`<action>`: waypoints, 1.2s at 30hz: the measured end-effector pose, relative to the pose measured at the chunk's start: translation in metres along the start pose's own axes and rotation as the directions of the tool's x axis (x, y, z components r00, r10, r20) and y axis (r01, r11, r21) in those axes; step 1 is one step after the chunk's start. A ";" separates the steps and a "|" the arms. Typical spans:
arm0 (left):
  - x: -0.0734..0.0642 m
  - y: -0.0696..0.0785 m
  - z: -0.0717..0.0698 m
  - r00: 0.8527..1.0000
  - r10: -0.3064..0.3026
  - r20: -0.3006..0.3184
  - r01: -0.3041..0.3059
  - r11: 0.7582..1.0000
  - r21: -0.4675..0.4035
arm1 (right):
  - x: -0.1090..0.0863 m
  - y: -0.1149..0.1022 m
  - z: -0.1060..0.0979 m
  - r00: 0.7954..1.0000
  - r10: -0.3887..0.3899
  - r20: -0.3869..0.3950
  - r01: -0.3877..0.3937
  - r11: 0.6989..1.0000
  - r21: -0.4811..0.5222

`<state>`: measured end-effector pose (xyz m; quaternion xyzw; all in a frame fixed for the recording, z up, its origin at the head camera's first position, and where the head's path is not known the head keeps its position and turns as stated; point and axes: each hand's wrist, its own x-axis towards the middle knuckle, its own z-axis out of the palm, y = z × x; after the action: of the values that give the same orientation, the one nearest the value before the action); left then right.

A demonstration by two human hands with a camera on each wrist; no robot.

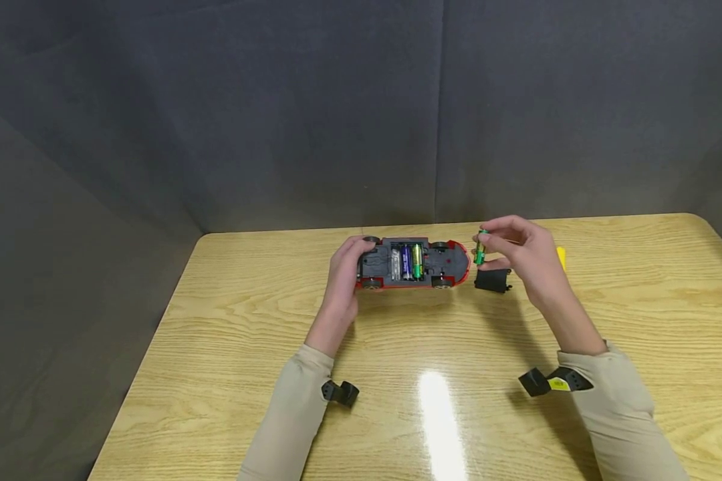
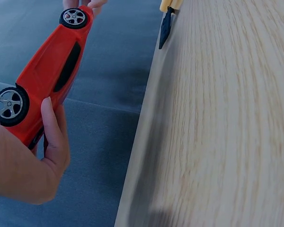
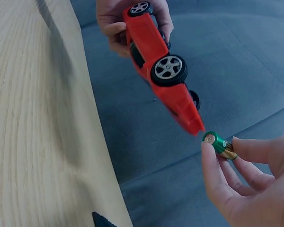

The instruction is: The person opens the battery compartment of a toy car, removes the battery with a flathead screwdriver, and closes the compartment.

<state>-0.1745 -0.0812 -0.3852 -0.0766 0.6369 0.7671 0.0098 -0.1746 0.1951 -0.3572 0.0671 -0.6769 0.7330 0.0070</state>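
Nearest on the tabletop (image 1: 247, 347), a black cover (image 1: 492, 280) lies just beyond the toy car's (image 2: 49, 71) right end. The left grip (image 1: 341, 274) clasps the upturned car's left end; off its right end, the right grip (image 1: 526, 250) pinches a green battery (image 1: 480, 248). Battery handling looks underway, in or out unclear; the next move likely calls for a steady car. Its bay (image 1: 408, 242) shows 2 cells (image 1: 406, 262) plus 1 silvery, unreadable shape (image 1: 396, 264). Farther right of the car, a yellow object (image 1: 561, 257) hides mostly behind the hand.

Right grip (image 3: 260, 198) pinching battery (image 3: 220, 145), red car (image 3: 154, 45)
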 end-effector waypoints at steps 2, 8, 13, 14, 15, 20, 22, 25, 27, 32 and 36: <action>0.000 0.000 0.000 1.000 0.002 -0.003 -0.002 1.000 -0.001 | 0.001 0.002 -0.002 1.000 -0.001 -0.012 0.001 1.000 0.002; -0.001 0.001 0.000 1.000 0.006 -0.007 -0.006 1.000 -0.003 | 0.003 0.008 -0.009 0.998 0.016 -0.056 -0.018 1.000 -0.026; -0.001 0.001 0.000 1.000 0.009 -0.006 -0.009 1.000 -0.004 | 0.004 0.011 -0.013 0.996 0.038 -0.083 -0.052 0.983 -0.175; -0.001 0.002 0.000 1.000 0.010 -0.007 -0.010 1.000 -0.005 | 0.004 0.012 -0.014 0.996 0.042 -0.082 -0.058 0.977 -0.205; -0.001 0.002 0.000 1.000 0.010 -0.007 -0.010 1.000 -0.005 | 0.004 0.012 -0.014 0.996 0.047 -0.079 -0.064 0.971 -0.229; 0.000 0.002 0.001 1.000 0.006 -0.013 -0.007 1.000 -0.014 | 0.005 0.017 -0.016 0.995 0.089 -0.052 -0.100 0.954 -0.281; 0.000 0.001 0.001 1.000 0.004 -0.016 -0.005 1.000 -0.017 | 0.006 0.019 -0.016 0.991 0.122 -0.049 -0.131 0.947 -0.292; 0.000 0.001 0.001 1.000 0.006 -0.018 -0.006 1.000 -0.018 | 0.007 0.023 -0.018 0.985 0.166 -0.039 -0.170 0.938 -0.302; 0.000 0.001 0.001 1.000 0.006 -0.016 -0.007 1.000 -0.019 | 0.008 0.024 -0.019 0.980 0.195 -0.025 -0.193 0.931 -0.311; 0.000 0.002 0.001 1.000 0.007 -0.012 -0.007 1.000 -0.012 | 0.008 0.027 -0.020 0.968 0.249 0.023 -0.224 0.903 -0.367; 0.000 0.001 0.001 1.000 0.009 -0.015 -0.009 1.000 0.003 | 0.009 0.031 -0.021 0.946 0.314 0.074 -0.263 0.883 -0.390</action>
<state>-0.1750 -0.0806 -0.3838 -0.0795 0.6384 0.7656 0.0014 -0.1890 0.2126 -0.3887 0.0123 -0.8057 0.5766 -0.1354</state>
